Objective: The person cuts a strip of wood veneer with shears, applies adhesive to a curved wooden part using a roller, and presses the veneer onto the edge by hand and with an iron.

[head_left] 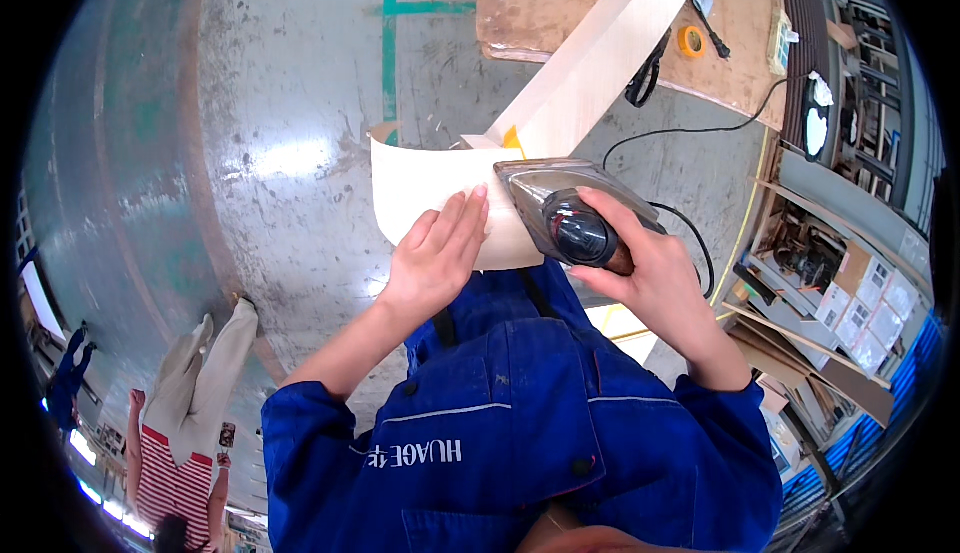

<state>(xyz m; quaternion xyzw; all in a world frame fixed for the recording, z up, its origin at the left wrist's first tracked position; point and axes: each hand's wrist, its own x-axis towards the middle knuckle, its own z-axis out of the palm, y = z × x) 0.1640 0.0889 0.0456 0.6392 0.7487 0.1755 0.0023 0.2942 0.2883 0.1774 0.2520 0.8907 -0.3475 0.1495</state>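
On the pale veneer sheet (420, 188), left hand (437, 253) lies spread; right hand (650, 273) grips iron (565, 215)

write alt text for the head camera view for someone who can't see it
Seen from above, a person in blue work overalls presses a metal clothes iron with the right hand onto a pale curved veneer sheet, while the left hand lies flat on the sheet beside it. A long pale strip runs up to a wooden workbench over grey concrete floor.

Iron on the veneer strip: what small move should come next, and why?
Probably slide the iron along the veneer toward the left hand. The right hand grips it at the strip's right part, and the left hand presses the veneer flat just ahead.
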